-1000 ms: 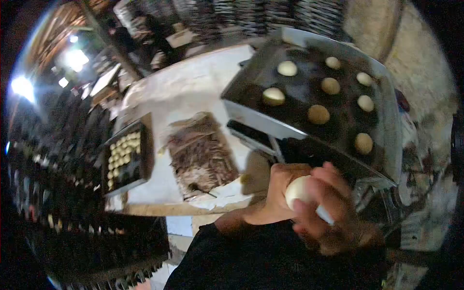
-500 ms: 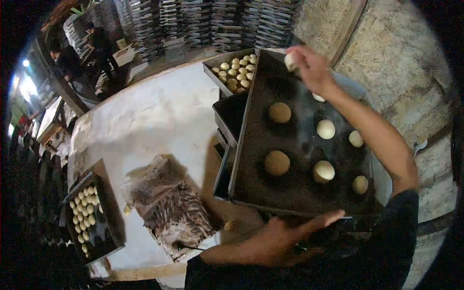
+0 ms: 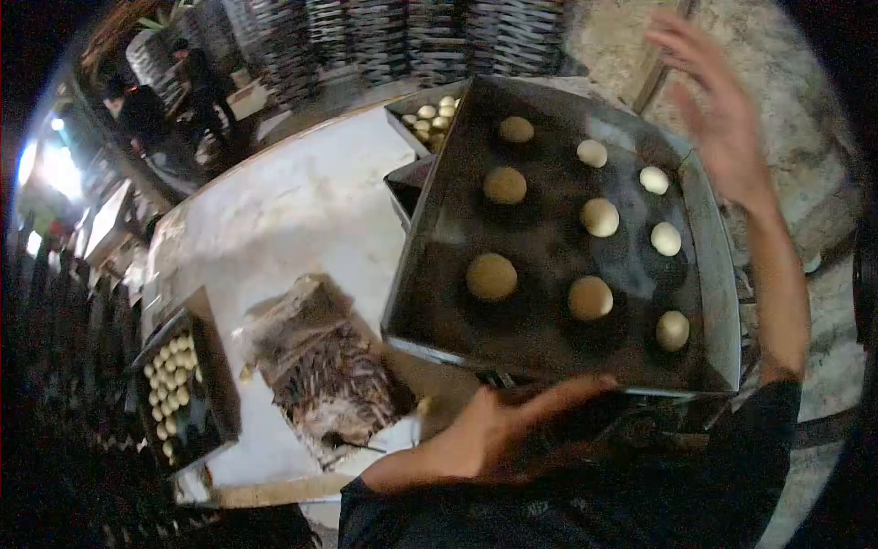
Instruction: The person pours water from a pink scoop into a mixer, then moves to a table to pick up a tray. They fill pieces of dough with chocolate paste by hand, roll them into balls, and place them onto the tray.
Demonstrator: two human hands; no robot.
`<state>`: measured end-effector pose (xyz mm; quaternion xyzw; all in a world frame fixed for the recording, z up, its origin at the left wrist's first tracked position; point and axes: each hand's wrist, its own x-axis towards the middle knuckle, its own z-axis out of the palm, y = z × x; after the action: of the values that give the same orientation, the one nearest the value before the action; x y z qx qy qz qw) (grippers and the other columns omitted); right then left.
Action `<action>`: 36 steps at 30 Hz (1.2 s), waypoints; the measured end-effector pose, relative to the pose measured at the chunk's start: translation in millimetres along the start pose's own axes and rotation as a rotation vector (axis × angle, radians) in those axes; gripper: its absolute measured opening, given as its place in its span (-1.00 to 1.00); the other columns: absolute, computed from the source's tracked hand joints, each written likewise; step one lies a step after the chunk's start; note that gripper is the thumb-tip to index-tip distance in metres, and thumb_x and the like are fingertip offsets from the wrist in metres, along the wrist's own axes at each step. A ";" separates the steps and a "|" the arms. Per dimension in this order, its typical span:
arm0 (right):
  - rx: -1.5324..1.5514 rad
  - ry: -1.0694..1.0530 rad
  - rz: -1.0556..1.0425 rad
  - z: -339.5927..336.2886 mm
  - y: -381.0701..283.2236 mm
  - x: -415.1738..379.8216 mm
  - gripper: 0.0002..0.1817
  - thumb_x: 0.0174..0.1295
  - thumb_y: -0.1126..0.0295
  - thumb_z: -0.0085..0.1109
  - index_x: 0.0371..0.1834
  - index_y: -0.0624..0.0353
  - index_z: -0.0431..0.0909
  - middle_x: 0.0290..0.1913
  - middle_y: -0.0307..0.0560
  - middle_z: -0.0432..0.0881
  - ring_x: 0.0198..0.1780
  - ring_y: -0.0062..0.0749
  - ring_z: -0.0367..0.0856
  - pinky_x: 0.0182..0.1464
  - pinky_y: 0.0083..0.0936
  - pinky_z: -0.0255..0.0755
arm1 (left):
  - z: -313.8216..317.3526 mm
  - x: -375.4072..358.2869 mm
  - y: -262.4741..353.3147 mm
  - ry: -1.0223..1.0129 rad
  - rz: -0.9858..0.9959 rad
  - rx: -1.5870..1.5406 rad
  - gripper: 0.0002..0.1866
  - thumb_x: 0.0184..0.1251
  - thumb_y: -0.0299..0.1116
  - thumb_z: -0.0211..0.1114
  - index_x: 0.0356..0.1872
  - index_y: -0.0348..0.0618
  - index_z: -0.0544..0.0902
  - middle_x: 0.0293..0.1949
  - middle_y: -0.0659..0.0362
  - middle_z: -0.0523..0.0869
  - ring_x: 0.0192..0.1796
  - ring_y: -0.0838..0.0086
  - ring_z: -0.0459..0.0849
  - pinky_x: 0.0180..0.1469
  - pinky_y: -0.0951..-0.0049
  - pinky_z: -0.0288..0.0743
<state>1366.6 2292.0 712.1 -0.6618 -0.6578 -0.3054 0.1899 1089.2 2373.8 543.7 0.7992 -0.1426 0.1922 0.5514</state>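
A large dark metal baking tray (image 3: pixel 535 343) fills the right half of the view, with round dough balls (image 3: pixel 600 218) spaced in rows on its floor. At its near edge is my left hand (image 3: pixel 494 435), thumb stretched along the rim and fingers mostly hidden below, gripping the tray. Beyond the tray's far right corner, my right hand (image 3: pixel 722 119) is raised, holding nothing, its fingers apart and blurred by motion. Closest below it, a pale dough ball (image 3: pixel 653 180) rests near the tray's right wall.
Under and behind the tray sit other dark trays, one with dough balls (image 3: pixel 426 113). A crumpled bag (image 3: pixel 329 375) lies on the pale table (image 3: pixel 274 201). Another tray of dough balls (image 3: pixel 206 430) is at left. Two people (image 3: pixel 146 114) are in the background; a rough wall (image 3: pixel 814 174) stands at right.
My right hand has let go of a dough ball at the tray's far side and moved up and right, fingers opening. The tray appears shifted slightly left and up in view.
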 end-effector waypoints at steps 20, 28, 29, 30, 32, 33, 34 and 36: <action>1.015 -0.985 0.423 246.2 -214.3 -528.3 -0.60 0.30 0.16 -0.05 0.02 0.26 0.46 -0.08 0.06 0.55 -0.19 -0.19 0.47 -0.15 -0.14 0.40 | 358.4 -432.9 -136.6 0.577 -1.174 0.762 -0.64 0.17 -0.10 0.28 -0.14 -0.15 0.63 -0.21 0.00 0.70 -0.22 0.13 0.68 -0.21 0.16 0.56; 0.950 -1.556 0.213 386.9 -376.1 -608.2 -0.64 0.25 0.19 0.05 -0.04 0.23 0.48 -0.21 0.04 0.60 -0.39 -0.22 0.52 -0.34 -0.13 0.45 | 660.0 -700.3 -102.8 0.694 -1.624 0.438 -0.62 -0.01 -0.01 0.41 -0.47 -0.16 0.63 -0.43 0.01 0.67 -0.32 0.17 0.67 -0.33 0.19 0.53; 0.932 -1.610 0.300 418.8 -385.8 -601.8 -0.65 0.24 0.20 0.07 -0.05 0.23 0.48 -0.22 0.04 0.61 -0.41 -0.22 0.52 -0.36 -0.13 0.46 | 674.1 -712.3 -92.9 0.763 -1.711 0.348 -0.63 0.00 -0.01 0.39 -0.40 -0.14 0.65 -0.34 0.00 0.68 -0.26 0.14 0.67 -0.27 0.17 0.54; 0.897 -1.650 0.433 451.4 -393.8 -588.7 -0.65 0.23 0.20 0.08 -0.06 0.22 0.48 -0.24 0.03 0.62 -0.44 -0.23 0.53 -0.39 -0.13 0.46 | 686.8 -722.8 -82.4 0.836 -1.798 0.259 -0.62 0.01 -0.02 0.37 -0.32 -0.12 0.67 -0.25 -0.01 0.70 -0.20 0.12 0.67 -0.21 0.15 0.55; 0.760 -1.563 0.490 472.6 -444.8 -548.1 -0.67 0.22 0.18 0.08 -0.08 0.18 0.50 -0.38 -0.02 0.58 -0.54 -0.28 0.47 -0.47 -0.16 0.44 | 697.5 -714.5 -17.5 1.119 -1.858 0.131 -0.54 0.03 -0.01 0.34 -0.13 -0.10 0.67 -0.11 -0.05 0.70 -0.08 0.05 0.66 -0.06 0.11 0.57; 0.687 -1.447 0.437 462.6 -481.5 -524.4 -0.67 0.21 0.17 0.07 -0.09 0.14 0.52 -0.51 -0.08 0.54 -0.61 -0.32 0.41 -0.52 -0.18 0.41 | 711.3 -723.3 -2.3 1.284 -1.858 -0.006 -0.49 0.06 0.00 0.31 -0.02 -0.11 0.63 -0.08 -0.08 0.69 -0.01 0.04 0.64 0.01 0.12 0.55; 0.787 -1.464 0.432 450.8 -520.6 -512.0 -0.69 0.24 0.19 0.04 -0.08 0.17 0.51 -0.53 -0.03 0.53 -0.64 -0.27 0.41 -0.56 -0.21 0.41 | 745.2 -755.9 -21.8 1.247 -1.865 0.164 -0.46 0.08 -0.01 0.29 0.04 -0.11 0.60 -0.04 -0.07 0.67 0.04 0.06 0.62 0.07 0.12 0.51; 1.001 -1.499 0.472 421.5 -586.6 -509.8 -0.72 0.32 0.25 -0.01 -0.06 0.21 0.50 -0.58 0.05 0.50 -0.71 -0.17 0.40 -0.63 -0.26 0.40 | 746.2 -721.7 79.1 1.646 -1.915 -0.043 -0.47 0.12 -0.02 0.26 0.07 -0.12 0.59 0.06 -0.08 0.62 0.12 0.06 0.58 0.15 0.13 0.47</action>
<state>879.4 2219.1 -22.0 -0.6438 -0.5121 0.5675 0.0361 527.2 1659.0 36.6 0.2170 0.8736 0.1539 0.4076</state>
